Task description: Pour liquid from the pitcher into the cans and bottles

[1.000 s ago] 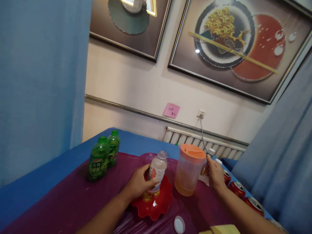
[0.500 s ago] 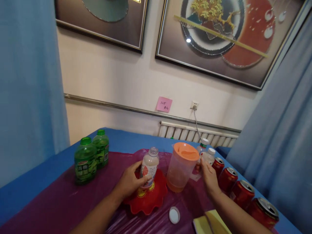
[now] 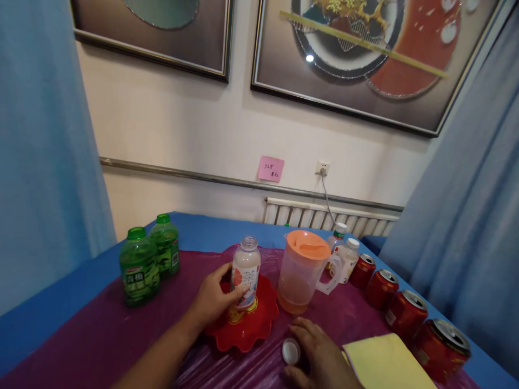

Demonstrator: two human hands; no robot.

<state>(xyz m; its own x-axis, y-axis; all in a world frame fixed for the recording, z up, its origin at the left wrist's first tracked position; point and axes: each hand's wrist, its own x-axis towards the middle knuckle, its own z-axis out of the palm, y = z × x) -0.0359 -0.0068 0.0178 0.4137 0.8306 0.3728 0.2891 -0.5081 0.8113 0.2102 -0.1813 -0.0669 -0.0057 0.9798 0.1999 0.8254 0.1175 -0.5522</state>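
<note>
My left hand (image 3: 217,294) is wrapped round a clear bottle (image 3: 246,274) with a printed label and an uncapped mouth. The bottle stands upright over a red scalloped plate (image 3: 243,334). Low in the view, my right hand (image 3: 318,354) is open, its thumb and fingers spread on either side of a white bottle cap (image 3: 291,352) on the purple sheet. Whether they touch the cap I cannot tell. Just beyond that hand stands a translucent pitcher (image 3: 298,283) with an orange lid and some amber liquid at its bottom.
Two green bottles (image 3: 140,275) stand at the left. Behind the pitcher are two white-capped bottles (image 3: 347,261), and several red cans (image 3: 406,313) line the right edge. A folded yellow cloth (image 3: 389,359) lies at the front right, on the purple sheet (image 3: 93,329) over a blue-covered table.
My right hand has let go of the pitcher's handle and come down toward me to the white cap. My left hand still holds the bottle at the plate.
</note>
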